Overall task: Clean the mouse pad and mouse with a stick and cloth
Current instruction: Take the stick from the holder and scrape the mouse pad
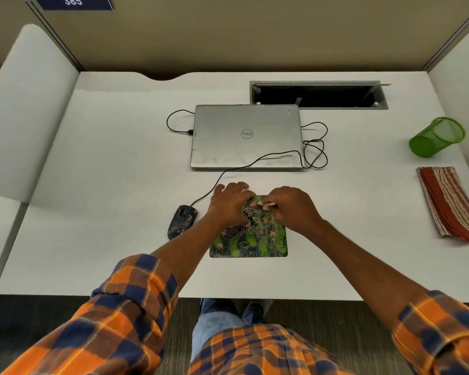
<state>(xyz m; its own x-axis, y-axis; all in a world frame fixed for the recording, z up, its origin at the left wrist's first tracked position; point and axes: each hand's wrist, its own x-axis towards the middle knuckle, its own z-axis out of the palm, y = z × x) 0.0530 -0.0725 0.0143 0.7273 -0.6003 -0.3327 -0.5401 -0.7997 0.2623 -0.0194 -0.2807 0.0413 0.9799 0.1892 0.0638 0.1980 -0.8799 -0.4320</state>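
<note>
A green patterned Logitech mouse pad (251,240) lies on the white desk near its front edge, with pale specks of dirt on its right half. My left hand (229,204) rests flat on the pad's far left corner, fingers spread. My right hand (293,207) pinches a thin wooden stick (267,204) over the pad's far edge. A dark wired mouse (182,221), speckled with dirt, sits just left of the pad. A folded red striped cloth (450,201) lies at the desk's right side, away from both hands.
A closed silver laptop (245,136) sits behind the pad, its black cables (313,147) looping on the right and the mouse cord running across its front. A green mesh cup (435,138) lies tipped at far right. A cable slot (318,94) opens at the back.
</note>
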